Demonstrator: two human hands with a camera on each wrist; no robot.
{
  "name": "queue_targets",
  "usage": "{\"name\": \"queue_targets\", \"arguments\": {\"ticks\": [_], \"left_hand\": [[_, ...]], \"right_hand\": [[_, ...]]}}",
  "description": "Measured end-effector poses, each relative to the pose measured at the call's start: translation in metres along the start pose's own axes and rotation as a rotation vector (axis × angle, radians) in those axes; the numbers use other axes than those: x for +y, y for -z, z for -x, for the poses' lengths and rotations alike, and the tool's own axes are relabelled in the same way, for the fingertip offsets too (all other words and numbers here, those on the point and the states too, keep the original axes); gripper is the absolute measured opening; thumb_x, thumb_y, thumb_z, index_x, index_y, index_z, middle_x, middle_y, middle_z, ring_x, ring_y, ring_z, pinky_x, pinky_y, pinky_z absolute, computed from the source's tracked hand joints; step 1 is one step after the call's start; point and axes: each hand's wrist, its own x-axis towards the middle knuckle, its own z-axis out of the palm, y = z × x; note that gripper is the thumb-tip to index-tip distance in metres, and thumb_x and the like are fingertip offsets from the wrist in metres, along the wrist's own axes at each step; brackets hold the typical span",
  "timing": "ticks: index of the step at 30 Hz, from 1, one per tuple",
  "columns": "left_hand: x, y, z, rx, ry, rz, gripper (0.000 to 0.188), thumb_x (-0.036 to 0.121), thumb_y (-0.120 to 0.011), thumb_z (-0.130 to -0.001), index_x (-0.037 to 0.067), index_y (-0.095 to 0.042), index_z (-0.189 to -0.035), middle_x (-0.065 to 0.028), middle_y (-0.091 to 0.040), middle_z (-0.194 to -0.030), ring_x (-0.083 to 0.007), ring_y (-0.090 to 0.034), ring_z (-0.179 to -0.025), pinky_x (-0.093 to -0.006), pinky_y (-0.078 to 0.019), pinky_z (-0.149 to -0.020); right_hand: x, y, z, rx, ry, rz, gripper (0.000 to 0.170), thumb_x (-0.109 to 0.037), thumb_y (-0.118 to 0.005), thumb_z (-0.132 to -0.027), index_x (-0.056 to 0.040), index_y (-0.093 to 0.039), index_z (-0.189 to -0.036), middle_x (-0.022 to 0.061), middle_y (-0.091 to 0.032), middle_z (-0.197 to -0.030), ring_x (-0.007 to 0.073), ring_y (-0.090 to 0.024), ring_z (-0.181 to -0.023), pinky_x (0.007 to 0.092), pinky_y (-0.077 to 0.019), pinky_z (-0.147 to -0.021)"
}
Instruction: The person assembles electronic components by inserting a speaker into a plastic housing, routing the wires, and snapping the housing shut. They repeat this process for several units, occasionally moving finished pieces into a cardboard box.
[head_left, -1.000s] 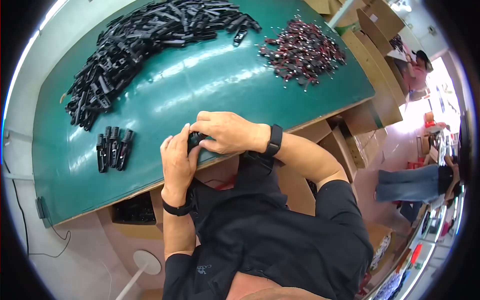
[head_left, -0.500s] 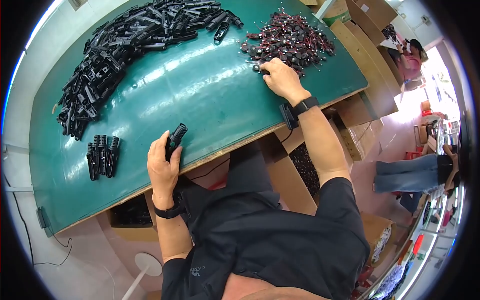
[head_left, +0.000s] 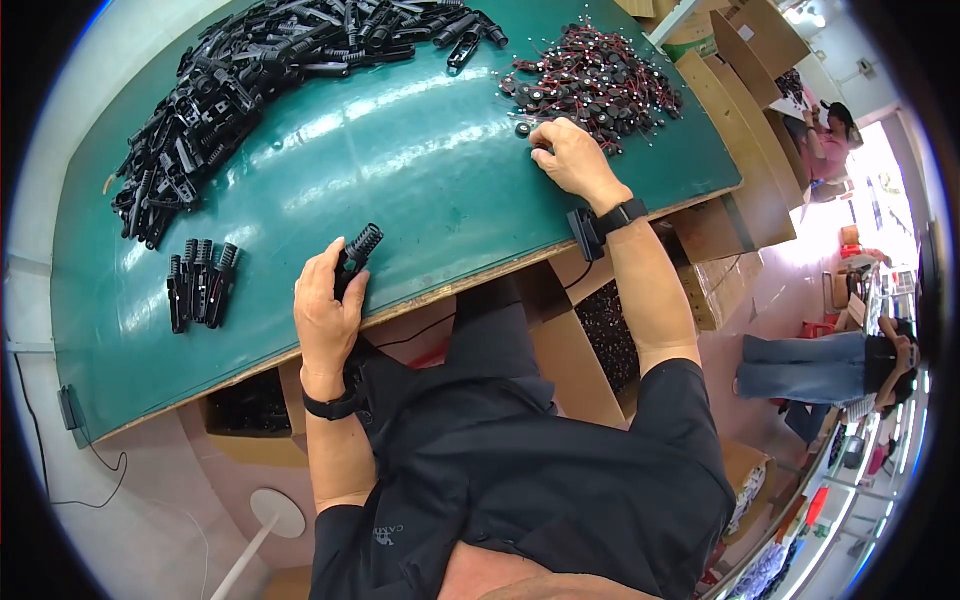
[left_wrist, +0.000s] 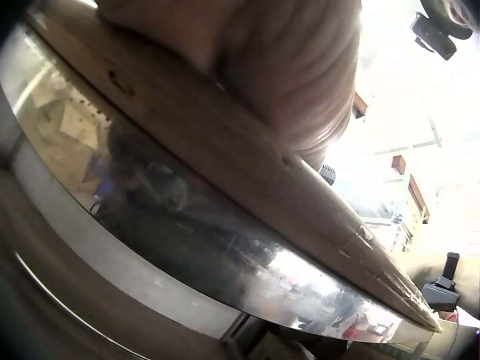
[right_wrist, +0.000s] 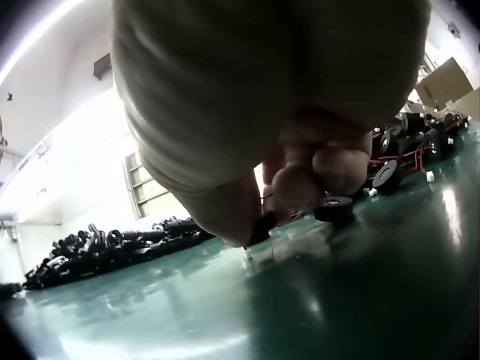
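Note:
Near the table's front edge, my left hand [head_left: 328,305] grips a black plastic housing [head_left: 362,247], its ribbed, coil-like end sticking out past the fingers. In the left wrist view only the ribbed tip [left_wrist: 327,174] shows beyond the hand. My right hand [head_left: 578,165] reaches down at the near side of a pile of small black round parts with red wires [head_left: 600,85]. Its thumb and fingers pinch a small black part [right_wrist: 261,227], mostly covered by the hand. A loose round part [right_wrist: 334,209] lies on the table right beside those fingertips.
Several similar housings [head_left: 203,285] lie side by side at the left. Behind them a large heap of black housings [head_left: 200,120] curves along the table's far side. Cardboard boxes [head_left: 745,160] stand at the right edge, and an open box [head_left: 610,335] sits below the table edge.
A second ago both hands were together at the housing. My right hand has since left it and reached the wired parts. My left hand keeps its hold near the front edge.

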Motion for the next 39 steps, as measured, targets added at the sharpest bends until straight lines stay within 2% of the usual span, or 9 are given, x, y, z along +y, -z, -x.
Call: {"name": "queue_targets", "arguments": {"ticks": [3,6,7,10,11,14,22,35,39], "left_hand": [[0.002,0.002,-0.001,0.012,0.029,0.018,0.050,0.009,-0.079,-0.089,0.005,-0.063,-0.137,-0.0171,-0.069,-0.116,-0.0368,-0.067,-0.102,-0.0432,-0.0529,-0.090],[0.002,0.003,0.000,0.014,0.072,0.049,0.050,0.010,-0.078,-0.090,0.005,-0.063,-0.138,-0.0169,-0.068,-0.115,-0.0361,-0.067,-0.101,-0.0427,-0.0534,-0.088],[0.001,0.003,0.000,0.018,0.059,0.040,0.050,0.011,-0.078,-0.091,0.005,-0.062,-0.138,-0.0167,-0.068,-0.115,-0.0356,-0.067,-0.100,-0.0424,-0.0536,-0.087],[-0.001,0.001,0.000,0.030,0.033,0.023,0.049,0.012,-0.078,-0.092,0.005,-0.062,-0.137,-0.0162,-0.067,-0.114,-0.0347,-0.067,-0.097,-0.0417,-0.0542,-0.085],[0.000,0.002,0.000,0.031,0.041,0.041,0.048,0.012,-0.078,-0.092,0.005,-0.062,-0.137,-0.0160,-0.067,-0.113,-0.0343,-0.067,-0.097,-0.0414,-0.0542,-0.084],[0.002,0.002,-0.001,0.040,0.061,0.071,0.047,0.013,-0.078,-0.093,0.004,-0.062,-0.136,-0.0156,-0.066,-0.112,-0.0334,-0.066,-0.095,-0.0408,-0.0543,-0.083],[0.003,0.003,-0.002,0.060,0.067,0.093,0.045,0.015,-0.078,-0.093,0.005,-0.063,-0.135,-0.0142,-0.066,-0.109,-0.0322,-0.066,-0.093,-0.0394,-0.0541,-0.082],[0.002,0.002,-0.004,0.064,0.063,0.101,0.046,0.017,-0.080,-0.091,0.006,-0.064,-0.133,-0.0132,-0.066,-0.105,-0.0321,-0.065,-0.092,-0.0399,-0.0531,-0.081],[0.002,0.003,-0.004,0.059,0.066,0.099,0.045,0.017,-0.080,-0.091,0.006,-0.065,-0.132,-0.0132,-0.066,-0.104,-0.0324,-0.065,-0.092,-0.0400,-0.0530,-0.081]], "right_hand": [[-0.008,-0.003,-0.002,0.049,0.047,-0.120,0.025,-0.017,-0.073,-0.090,-0.0093,-0.072,-0.113,0.0148,-0.069,-0.103,0.0365,-0.068,-0.098,0.0454,-0.0563,-0.087],[-0.018,-0.008,-0.002,0.175,0.126,-0.269,0.020,-0.013,-0.070,-0.095,-0.0059,-0.073,-0.114,0.0053,-0.067,-0.092,0.0160,-0.067,-0.078,0.0313,-0.0543,-0.068],[-0.022,-0.006,-0.002,0.170,0.128,-0.273,0.020,-0.013,-0.070,-0.095,-0.0059,-0.073,-0.114,0.0053,-0.067,-0.092,0.0160,-0.067,-0.078,0.0313,-0.0543,-0.068],[-0.030,0.004,-0.005,0.007,-0.230,-0.877,0.018,-0.015,-0.067,-0.102,-0.0051,-0.073,-0.115,0.0008,-0.067,-0.088,0.0073,-0.064,-0.070,0.0228,-0.0503,-0.060],[-0.028,0.004,-0.005,0.003,-0.230,-0.878,0.018,-0.015,-0.067,-0.102,-0.0051,-0.073,-0.115,0.0008,-0.067,-0.088,0.0073,-0.064,-0.070,0.0228,-0.0503,-0.060],[-0.022,0.002,-0.010,-0.065,-0.253,-1.255,0.018,-0.017,-0.067,-0.104,-0.0023,-0.071,-0.114,-0.0004,-0.065,-0.092,0.0054,-0.064,-0.071,0.0201,-0.0499,-0.055],[-0.045,-0.019,-0.004,-0.165,-0.173,-1.432,0.020,-0.018,-0.063,-0.108,-0.0034,-0.067,-0.122,0.0018,-0.068,-0.093,0.0070,-0.064,-0.071,0.0203,-0.0504,-0.057],[-0.052,-0.013,-0.009,-0.198,-0.224,-1.397,0.025,-0.004,-0.062,-0.101,-0.0024,-0.063,-0.126,0.0061,-0.066,-0.109,0.0116,-0.069,-0.080,0.0241,-0.0577,-0.065],[-0.049,-0.016,-0.010,-0.235,-0.119,-1.176,0.035,0.002,-0.058,-0.096,0.0013,-0.063,-0.130,0.0069,-0.063,-0.110,0.0152,-0.072,-0.083,0.0269,-0.0608,-0.069]]}}
